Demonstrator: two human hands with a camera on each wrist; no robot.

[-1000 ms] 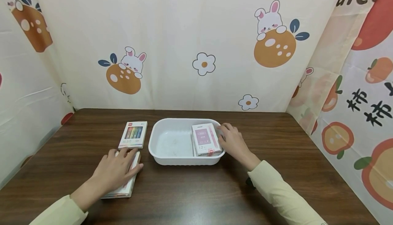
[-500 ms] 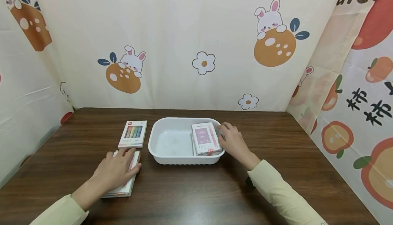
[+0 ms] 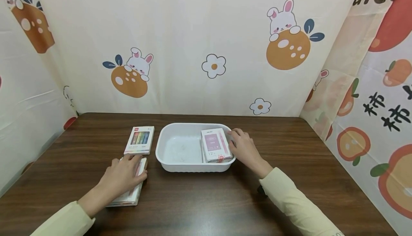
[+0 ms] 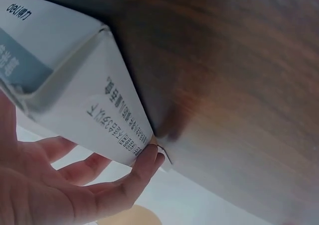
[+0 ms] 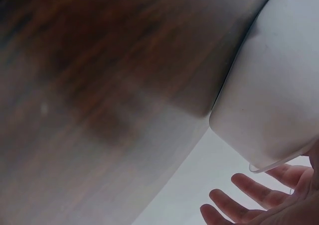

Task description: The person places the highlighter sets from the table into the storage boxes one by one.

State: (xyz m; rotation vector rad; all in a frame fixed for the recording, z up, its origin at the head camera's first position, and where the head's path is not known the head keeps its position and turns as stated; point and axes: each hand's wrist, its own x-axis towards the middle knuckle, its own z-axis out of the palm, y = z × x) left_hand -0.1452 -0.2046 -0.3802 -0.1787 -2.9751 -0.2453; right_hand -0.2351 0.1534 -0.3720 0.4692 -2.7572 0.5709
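My left hand [image 3: 119, 178] lies over a white box [image 3: 133, 195] on the table's left part. Its thumb is at the box's right edge, and the other fingers reach over the far end and left side. In the left wrist view this box [image 4: 89, 100] shows Chinese print and a teal panel, with the thumb tip right at its lower corner. My right hand [image 3: 243, 148] is at the right rim of a white plastic tub [image 3: 180, 168], beside a white-and-lilac box [image 3: 215, 146] marked 12 inside it. The right wrist view shows spread fingers [image 5: 251, 190] outside the tub; the thumb is hidden.
A flat white box with a window of coloured sticks [image 3: 140, 140] lies behind the left hand, left of the tub. Printed curtains [image 3: 186, 50] hang close behind the brown wooden table [image 3: 199, 200] and along both sides.
The left thumb has drawn in slightly toward the box. The right hand, the tub and the boxes stay put, apart from a slight shift of the head view.
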